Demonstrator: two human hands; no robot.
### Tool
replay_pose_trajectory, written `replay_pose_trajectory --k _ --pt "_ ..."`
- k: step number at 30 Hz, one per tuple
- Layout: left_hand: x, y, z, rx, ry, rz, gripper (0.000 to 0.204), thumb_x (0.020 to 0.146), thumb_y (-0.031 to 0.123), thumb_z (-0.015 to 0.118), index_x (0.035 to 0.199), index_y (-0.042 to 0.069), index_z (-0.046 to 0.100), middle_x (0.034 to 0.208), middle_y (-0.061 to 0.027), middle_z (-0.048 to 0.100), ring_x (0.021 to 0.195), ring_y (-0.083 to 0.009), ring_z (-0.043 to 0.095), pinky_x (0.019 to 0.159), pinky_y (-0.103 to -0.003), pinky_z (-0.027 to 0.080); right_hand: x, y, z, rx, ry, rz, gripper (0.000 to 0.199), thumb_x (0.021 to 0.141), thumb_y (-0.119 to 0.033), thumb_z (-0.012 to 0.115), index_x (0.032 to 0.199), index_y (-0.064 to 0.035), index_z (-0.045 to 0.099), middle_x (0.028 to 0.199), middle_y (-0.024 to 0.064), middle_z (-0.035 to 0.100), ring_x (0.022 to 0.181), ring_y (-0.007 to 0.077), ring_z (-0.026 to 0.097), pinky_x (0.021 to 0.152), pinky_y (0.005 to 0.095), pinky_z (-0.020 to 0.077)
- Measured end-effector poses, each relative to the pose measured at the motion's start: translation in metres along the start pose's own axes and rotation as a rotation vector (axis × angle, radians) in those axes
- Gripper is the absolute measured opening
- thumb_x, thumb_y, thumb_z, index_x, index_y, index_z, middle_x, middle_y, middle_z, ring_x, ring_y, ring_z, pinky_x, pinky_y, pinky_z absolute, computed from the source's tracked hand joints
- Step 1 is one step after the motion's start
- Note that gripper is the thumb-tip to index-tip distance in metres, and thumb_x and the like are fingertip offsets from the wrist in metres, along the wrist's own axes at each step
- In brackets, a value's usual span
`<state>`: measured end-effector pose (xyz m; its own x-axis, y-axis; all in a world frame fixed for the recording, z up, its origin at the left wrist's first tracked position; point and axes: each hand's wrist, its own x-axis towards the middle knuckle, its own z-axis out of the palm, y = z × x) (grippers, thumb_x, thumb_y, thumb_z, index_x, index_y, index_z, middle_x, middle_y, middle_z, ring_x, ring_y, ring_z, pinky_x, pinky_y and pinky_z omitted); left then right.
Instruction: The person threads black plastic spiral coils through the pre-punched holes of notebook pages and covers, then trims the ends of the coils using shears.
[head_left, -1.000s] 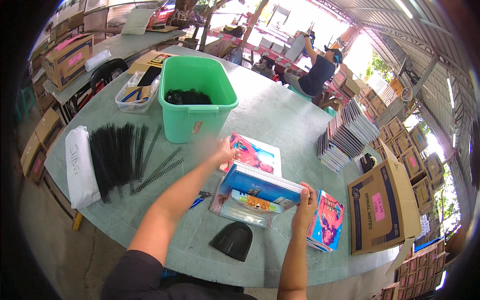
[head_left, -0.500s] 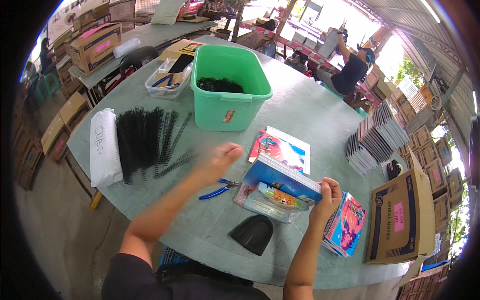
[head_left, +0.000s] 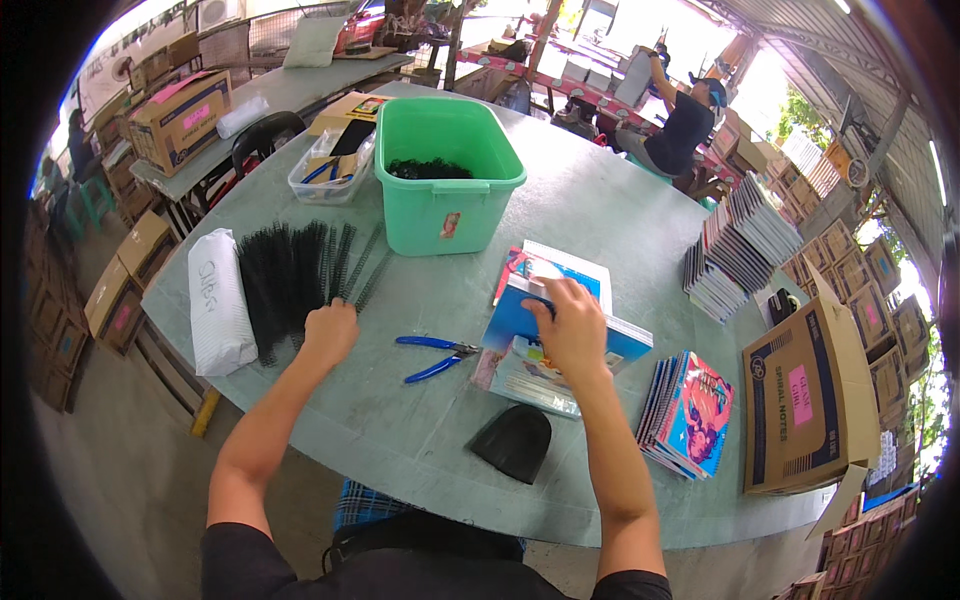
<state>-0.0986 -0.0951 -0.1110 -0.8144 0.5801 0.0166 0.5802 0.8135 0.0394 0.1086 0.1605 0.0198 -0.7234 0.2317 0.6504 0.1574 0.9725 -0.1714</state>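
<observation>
Round table (head_left: 600,200) | left hand (head_left: 330,333) seemingly pinching upright-lying spirals (head_left: 295,280) | right hand (head_left: 572,325) spread on notebook (head_left: 520,325)

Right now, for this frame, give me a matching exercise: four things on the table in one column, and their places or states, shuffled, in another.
1. left hand
2. right hand
3. blue pliers
4. green bin

a. lying between the two hands
b. on the black binding coils
c. behind the notebooks, holding black coils
d. pressing on the blue notebook stack

Pairs: 1-b, 2-d, 3-a, 4-c
</observation>
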Motion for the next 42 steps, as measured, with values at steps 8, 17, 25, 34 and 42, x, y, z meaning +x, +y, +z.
replay_pose_trajectory --k 8,17,25,34,42 --pt "-0.011 0.014 -0.02 -0.076 0.504 0.081 0.014 0.084 0.018 0.06 0.087 0.004 0.061 0.093 -0.0089 0.05 0.073 -0.0261 0.06 0.06 -0.037 0.052 -0.039 0.002 0.008 -0.08 0.296 -0.496 0.03 0.067 -0.011 0.066 0.096 -0.0102 0.068 0.101 0.0065 0.064 0.096 0.0248 0.061 0.08 0.0357 0.0488" --pt "-0.016 0.064 -0.13 -1.354 0.669 0.254 0.018 0.087 0.011 0.064 0.104 0.004 0.061 0.086 -0.0003 0.06 0.079 -0.0056 0.054 0.066 -0.021 0.045 -0.003 -0.022 0.022 -0.034 0.1 -0.075 0.031 0.07 -0.035 0.071 0.075 -0.007 0.058 0.071 0.0081 0.063 0.068 0.0269 0.061 0.061 0.0369 0.0435" --pt "-0.03 0.144 -0.096 -1.311 0.252 0.351 0.025 0.088 0.018 0.062 0.106 0.001 0.061 0.085 -0.0108 0.066 0.074 -0.0152 0.064 0.066 -0.028 0.05 0.002 -0.015 0.026 0.04 0.001 0.04 0.024 0.072 -0.032 0.072 0.078 -0.0101 0.064 0.072 0.0067 0.066 0.068 0.026 0.063 0.064 0.038 0.0466" --pt "-0.027 0.16 -0.088 -1.019 0.597 0.418 0.017 0.083 0.013 0.066 0.091 -0.002 0.064 0.087 -0.0175 0.065 0.077 -0.0305 0.064 0.066 -0.034 0.05 -0.001 -0.015 0.016 0.158 -0.034 0.026 0.02 0.072 -0.021 0.07 0.089 -0.0133 0.068 0.082 0.0071 0.068 0.077 0.0249 0.065 0.07 0.036 0.0467" --pt "-0.028 0.153 -0.092 -0.983 0.648 0.408 0.016 0.081 0.012 0.067 0.091 -0.001 0.065 0.083 -0.0158 0.064 0.072 -0.0293 0.063 0.063 -0.035 0.049 0.001 -0.023 0.013 0.148 -0.118 0.046 0.019 0.072 -0.02 0.071 0.089 -0.013 0.068 0.081 0.0063 0.068 0.075 0.0237 0.065 0.069 0.0348 0.0464"
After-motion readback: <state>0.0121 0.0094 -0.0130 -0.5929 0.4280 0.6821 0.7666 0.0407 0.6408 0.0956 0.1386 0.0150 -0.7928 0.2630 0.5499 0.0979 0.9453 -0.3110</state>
